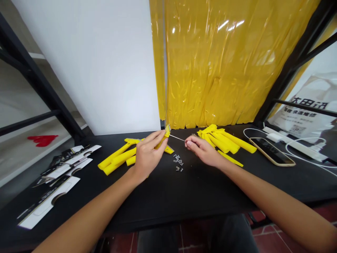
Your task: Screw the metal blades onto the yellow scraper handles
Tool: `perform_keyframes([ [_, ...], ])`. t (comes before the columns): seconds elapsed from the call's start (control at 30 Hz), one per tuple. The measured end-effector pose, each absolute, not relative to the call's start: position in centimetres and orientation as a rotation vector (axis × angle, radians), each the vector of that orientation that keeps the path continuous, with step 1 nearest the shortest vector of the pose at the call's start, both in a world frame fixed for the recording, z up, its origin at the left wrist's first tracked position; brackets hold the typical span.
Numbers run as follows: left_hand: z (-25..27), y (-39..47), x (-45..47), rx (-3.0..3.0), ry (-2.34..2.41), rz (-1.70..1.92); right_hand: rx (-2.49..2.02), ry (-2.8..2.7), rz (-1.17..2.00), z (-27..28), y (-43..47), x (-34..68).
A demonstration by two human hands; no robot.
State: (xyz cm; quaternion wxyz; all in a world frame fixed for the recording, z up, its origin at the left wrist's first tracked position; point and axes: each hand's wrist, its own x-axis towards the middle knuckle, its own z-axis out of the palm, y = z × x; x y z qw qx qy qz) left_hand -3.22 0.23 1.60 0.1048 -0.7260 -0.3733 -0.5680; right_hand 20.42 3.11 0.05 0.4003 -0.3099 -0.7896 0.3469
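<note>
My left hand (150,151) is closed around a yellow plastic scraper (167,131), its head pointing up and away, with a greyish strip along it. Between the fingers of my right hand (201,149) is a thin screwdriver (177,137); its handle is hidden in the grip. The tip of its slim metal shaft meets the scraper's head. On the black table below, between both hands, lies a loose group of small screws (178,161). Several more yellow scrapers (118,160) rest beside my left hand, partly covered by it. Another pile of yellow scrapers (223,138) lies behind my right hand.
Flat black-and-white cardboard sleeves (59,191) are stacked at the table's left. On the right are a phone (272,151), a white power strip (295,142) and white cables. A yellow plastic curtain (223,70) and a white panel (105,66) stand along the back edge.
</note>
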Motion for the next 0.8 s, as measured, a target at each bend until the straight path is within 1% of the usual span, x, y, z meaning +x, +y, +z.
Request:
perform_keyframes([
  [0.07,1.4,0.3,-3.2,-2.153,-1.074,-1.686,-0.771,-2.012,0.935,-0.1,3.2,20.5],
  [0.1,1.3,0.3,-3.2,-2.159,-1.06,-1.688,-0.763,-1.99,1.034,-0.2,3.3,20.5],
  [0.23,1.1,0.6,-3.4,-2.188,-1.04,-1.686,-0.702,-1.818,1.591,-0.2,3.3,20.6],
  [0.27,1.1,0.6,-3.4,-2.194,-1.046,-1.673,-0.698,-1.796,1.668,-0.1,3.2,20.6],
  [0.3,1.0,0.7,-3.5,-2.194,-1.051,-1.656,-0.71,-1.808,1.675,0.0,3.1,20.5],
  [0.33,1.0,0.7,-3.6,-2.193,-1.057,-1.634,-0.735,-1.85,1.597,0.0,2.9,20.3],
  [0.37,1.0,0.8,-3.7,-2.189,-1.06,-1.612,-0.767,-1.911,1.446,0.1,2.8,20.2],
  [0.47,0.8,0.9,-3.9,-2.182,-1.037,-1.554,-0.831,-2.049,0.875,0.0,2.5,19.9],
  [0.5,0.7,1.0,-3.9,-2.186,-1.027,-1.539,-0.832,-2.064,0.77,0.0,2.5,19.9],
  [0.53,0.7,1.0,-4.0,-2.19,-1.022,-1.529,-0.829,-2.063,0.743,0.0,2.6,19.9],
  [0.57,0.7,1.0,-4.0,-2.195,-1.018,-1.528,-0.821,-2.047,0.794,-0.1,2.6,19.9],
  [0.6,0.7,1.0,-4.0,-2.202,-1.015,-1.533,-0.811,-2.014,0.91,-0.1,2.7,20.0],
  [0.73,0.9,0.9,-4.0,-2.221,-0.983,-1.59,-0.709,-1.696,1.588,0.0,2.6,20.0],
  [0.8,1.0,0.8,-4.0,-2.22,-0.959,-1.595,-0.622,-1.553,1.813,0.0,2.3,19.8],
])
